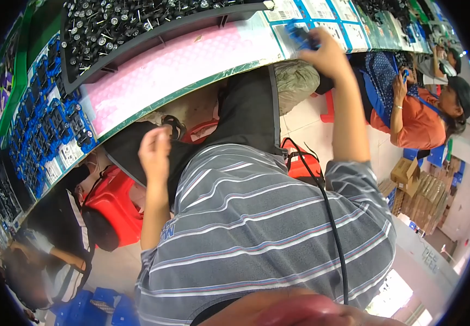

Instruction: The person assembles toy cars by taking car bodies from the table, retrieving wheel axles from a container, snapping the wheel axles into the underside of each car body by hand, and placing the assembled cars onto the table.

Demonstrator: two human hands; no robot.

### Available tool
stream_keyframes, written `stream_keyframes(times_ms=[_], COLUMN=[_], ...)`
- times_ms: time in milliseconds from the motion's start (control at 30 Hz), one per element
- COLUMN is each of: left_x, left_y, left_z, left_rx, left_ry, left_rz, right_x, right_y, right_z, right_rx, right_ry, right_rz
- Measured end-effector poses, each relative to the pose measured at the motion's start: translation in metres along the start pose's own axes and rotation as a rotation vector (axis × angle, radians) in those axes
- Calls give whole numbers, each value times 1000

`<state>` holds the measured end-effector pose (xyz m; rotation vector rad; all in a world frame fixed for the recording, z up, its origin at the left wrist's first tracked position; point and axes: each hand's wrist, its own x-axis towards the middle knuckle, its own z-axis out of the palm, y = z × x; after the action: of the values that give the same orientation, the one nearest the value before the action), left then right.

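Note:
My right hand is stretched out over the far right part of the bench. Its fingers are closed on a small blue plastic part, blurred by motion, just above white cards with blue borders. My left hand hangs above my lap, short of the bench's near edge. Its fingers are loosely bent and slightly apart, and I see nothing in them. Many blue-and-black plastic parts lie in rows on the bench to the left.
A black tray of small black wheels with silver hubs and pins stands beyond pink bubble wrap on the bench. Red stools are at my left. A person in orange works at the right, another person at the lower left.

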<state>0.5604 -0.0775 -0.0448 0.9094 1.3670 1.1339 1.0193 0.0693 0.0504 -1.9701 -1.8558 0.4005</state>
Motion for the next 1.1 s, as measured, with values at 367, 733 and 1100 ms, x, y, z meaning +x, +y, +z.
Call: stream_keyframes(times_ms=[367, 733, 1100], left_x=[30, 14, 20], left_y=[47, 35, 37], left_z=[69, 59, 42], left_rx=[-501, -381, -508], left_ry=[-533, -447, -392], left_rz=[-57, -97, -59], right_x=[37, 177, 59], right_y=[-177, -147, -194], right_z=[-21, 68, 32], right_rx=[258, -314, 106], right_ry=[55, -223, 151], right_rz=[-264, -465, -396])
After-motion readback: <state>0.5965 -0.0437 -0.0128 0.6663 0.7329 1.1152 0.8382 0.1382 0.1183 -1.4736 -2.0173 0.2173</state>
